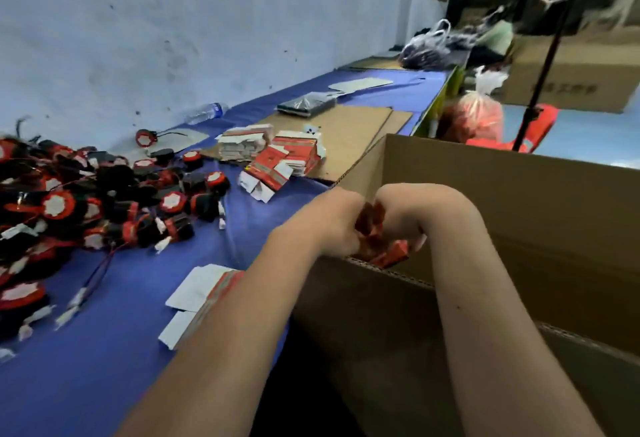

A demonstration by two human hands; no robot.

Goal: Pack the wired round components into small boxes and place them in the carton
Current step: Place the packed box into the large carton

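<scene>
Both bare forearms reached forward over the near rim of the carton (398, 272). The left hand (329, 225) and right hand (401, 215) met above its opening, knuckles up, fingers curled inward and gripping a small red box (372, 222) between them, wrists bent downward.

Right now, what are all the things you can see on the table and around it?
round components: many, black and red, heaped at table's left
flat small boxes: a stack, red and white, mid-table
small box: one, red, held over the carton
carton: one, brown, open, right of the table
water bottle: one, clear, lying by the wall
table: one, blue cover
left hand: grips the small box
right hand: grips the small box
</scene>
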